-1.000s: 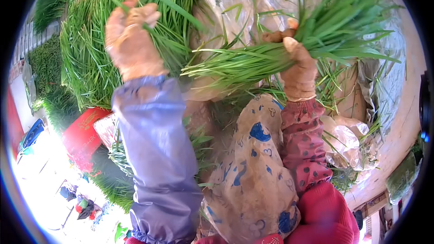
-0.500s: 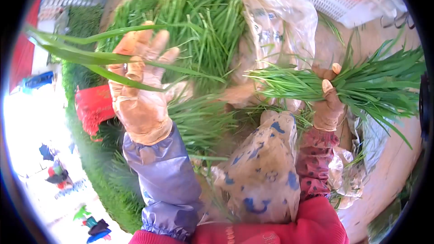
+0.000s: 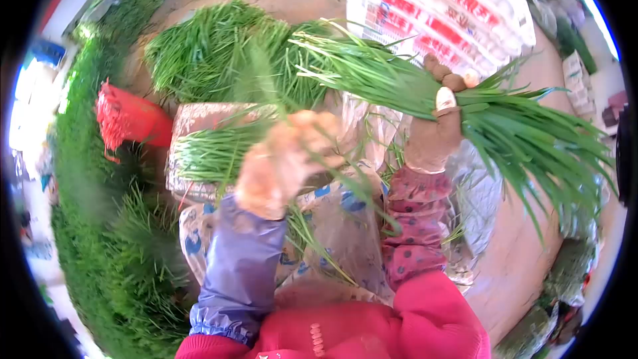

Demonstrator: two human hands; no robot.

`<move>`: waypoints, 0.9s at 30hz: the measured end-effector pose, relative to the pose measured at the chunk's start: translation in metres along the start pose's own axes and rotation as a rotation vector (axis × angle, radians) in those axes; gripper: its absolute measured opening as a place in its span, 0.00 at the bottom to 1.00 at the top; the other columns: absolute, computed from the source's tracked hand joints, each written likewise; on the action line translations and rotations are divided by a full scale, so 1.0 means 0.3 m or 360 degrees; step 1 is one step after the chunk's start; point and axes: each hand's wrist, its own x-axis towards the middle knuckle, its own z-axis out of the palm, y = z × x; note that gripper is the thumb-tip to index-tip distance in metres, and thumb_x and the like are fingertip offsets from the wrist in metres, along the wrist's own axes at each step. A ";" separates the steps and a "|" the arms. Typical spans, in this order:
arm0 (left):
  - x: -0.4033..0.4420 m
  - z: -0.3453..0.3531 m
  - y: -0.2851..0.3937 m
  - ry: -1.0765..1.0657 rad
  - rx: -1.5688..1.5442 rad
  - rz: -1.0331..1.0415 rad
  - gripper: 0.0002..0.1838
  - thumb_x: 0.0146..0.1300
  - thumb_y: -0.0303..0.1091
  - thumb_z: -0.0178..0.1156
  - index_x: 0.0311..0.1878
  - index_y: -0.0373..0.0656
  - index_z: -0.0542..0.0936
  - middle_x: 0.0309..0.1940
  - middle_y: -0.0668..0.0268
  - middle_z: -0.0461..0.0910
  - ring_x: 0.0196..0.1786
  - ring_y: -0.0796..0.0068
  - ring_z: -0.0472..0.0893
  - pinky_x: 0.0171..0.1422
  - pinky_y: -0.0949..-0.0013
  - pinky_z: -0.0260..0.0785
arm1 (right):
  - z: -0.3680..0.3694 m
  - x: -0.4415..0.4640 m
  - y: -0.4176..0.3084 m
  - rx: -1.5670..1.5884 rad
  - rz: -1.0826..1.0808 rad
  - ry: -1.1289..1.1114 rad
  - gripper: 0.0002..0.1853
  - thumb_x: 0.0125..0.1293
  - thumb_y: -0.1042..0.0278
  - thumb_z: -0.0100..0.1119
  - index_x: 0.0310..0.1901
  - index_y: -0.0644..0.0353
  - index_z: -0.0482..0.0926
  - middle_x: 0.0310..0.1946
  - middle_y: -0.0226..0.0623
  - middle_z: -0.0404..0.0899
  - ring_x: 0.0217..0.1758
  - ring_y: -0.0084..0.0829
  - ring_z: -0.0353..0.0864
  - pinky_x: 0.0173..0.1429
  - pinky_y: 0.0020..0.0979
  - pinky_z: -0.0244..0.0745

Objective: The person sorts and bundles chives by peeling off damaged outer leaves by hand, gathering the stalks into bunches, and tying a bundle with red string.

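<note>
My right hand, in a tan glove, is wrapped round a thick bunch of long green leafy stalks. The cut ends point up and left, the leaf tips down and right. My left hand, gloved and blurred by motion, has its fingers curled around a few loose green blades near the middle of the view. Left of it, a smaller bundle of stalks lies on a patterned block. A big pile of the same greens lies beyond.
At the back stands a white plastic basket with red contents. A red bundle of ties is at the left, beside a long bank of greenery. Clear plastic sheeting lies right of my right sleeve. A patterned plastic apron covers my lap.
The view has shifted, showing more of the basket and the block. My left hand has moved in toward the centre, its fingers more curled. My right hand still holds the bunch, now tilted.
</note>
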 end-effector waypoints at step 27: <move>0.673 -0.182 -0.803 0.0441 -0.1374 -0.0313 0.14 0.63 0.41 0.60 0.45 0.41 0.79 0.38 0.56 0.82 0.40 0.55 0.81 0.51 0.56 0.75 | -0.512 -0.030 0.389 -0.0892 0.0393 -0.0970 0.21 0.65 0.67 0.60 0.59 0.60 0.71 0.49 0.37 0.75 0.51 0.31 0.77 0.56 0.29 0.73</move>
